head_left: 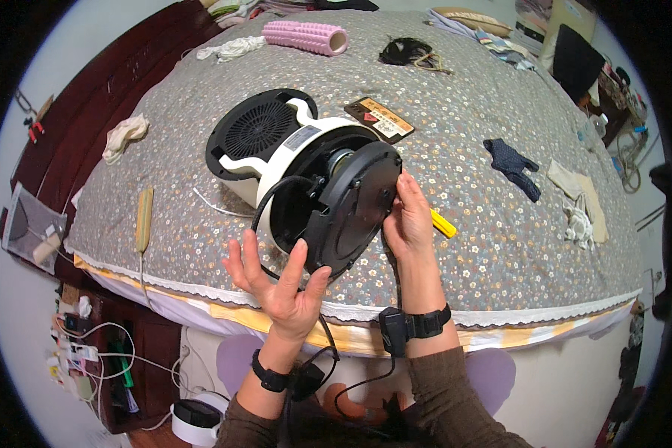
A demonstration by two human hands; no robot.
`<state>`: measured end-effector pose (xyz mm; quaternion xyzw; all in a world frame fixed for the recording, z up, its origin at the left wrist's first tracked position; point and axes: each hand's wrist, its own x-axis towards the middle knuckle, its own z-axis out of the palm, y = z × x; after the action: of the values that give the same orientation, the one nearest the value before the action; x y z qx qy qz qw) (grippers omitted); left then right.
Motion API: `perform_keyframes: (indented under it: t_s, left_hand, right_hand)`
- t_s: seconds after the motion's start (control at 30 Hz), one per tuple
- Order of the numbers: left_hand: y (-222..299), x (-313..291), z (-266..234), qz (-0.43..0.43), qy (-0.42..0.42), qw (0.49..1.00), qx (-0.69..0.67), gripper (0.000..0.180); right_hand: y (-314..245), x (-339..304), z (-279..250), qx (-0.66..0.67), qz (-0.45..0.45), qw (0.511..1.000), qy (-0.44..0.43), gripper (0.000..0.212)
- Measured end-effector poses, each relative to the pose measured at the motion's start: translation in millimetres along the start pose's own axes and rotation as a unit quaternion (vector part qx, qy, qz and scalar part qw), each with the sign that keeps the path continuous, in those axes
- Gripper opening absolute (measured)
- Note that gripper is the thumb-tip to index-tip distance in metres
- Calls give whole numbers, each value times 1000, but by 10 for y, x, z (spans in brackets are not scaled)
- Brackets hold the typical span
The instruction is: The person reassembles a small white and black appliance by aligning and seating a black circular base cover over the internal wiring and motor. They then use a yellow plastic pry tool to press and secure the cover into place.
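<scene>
A white appliance with a black round vent grille [260, 128] lies on its side on the bed. Its round black base cover [358, 205] is tilted away from the white housing [284, 160], and a gap between them shows dark inner parts and a silvery round piece. My right hand [412, 216] grips the cover's right edge. Beside the cover's lower left edge, my left hand [280, 287] is open with its fingers spread; whether the thumb touches the rim I cannot tell. A black cable [265, 205] loops past the housing. A yellow slim object [443, 223] lies beyond my right hand.
The bed has a grey flowered cover [463, 276]. On it lie a printed card or box [379, 119], a pink foam roller [305, 37], a black tangled bundle [407, 52], a dark garment [512, 169] and a pale yellow bar with a cord [144, 219].
</scene>
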<state>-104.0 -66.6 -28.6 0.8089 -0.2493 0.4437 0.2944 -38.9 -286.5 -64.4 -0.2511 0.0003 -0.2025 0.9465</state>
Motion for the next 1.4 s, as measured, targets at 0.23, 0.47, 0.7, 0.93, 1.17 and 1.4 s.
perform_keyframes:
  t_s: [0.23, 0.47, 0.7, 0.93, 1.17, 1.4]
  left_hand:
    - [-94, 20, 64, -6, 32, 999, -16, 44]
    - [-162, 110, 99, 8, 43, 999, -21, 44]
    - [-209, 143, 84, 11, 38, 999, -21, 41]
    - [-253, 155, 97, 37, 33, 999, -21, 41]
    - [-225, 138, 139, -25, 26, 993, -109, 42]
    - [-160, 285, 148, -50, 10, 986, -157, 51]
  right_hand:
    - [55, 30, 43, -21, -14, 999, 34, 25]
    - [92, 46, 127, -16, -10, 999, 46, 23]
    - [121, 18, 178, -41, -18, 997, 57, 25]
    - [179, 3, 197, -61, -27, 995, 73, 30]
    - [207, 64, 215, -171, -51, 983, 37, 56]
    - [214, 143, 150, -187, -24, 982, 21, 61]
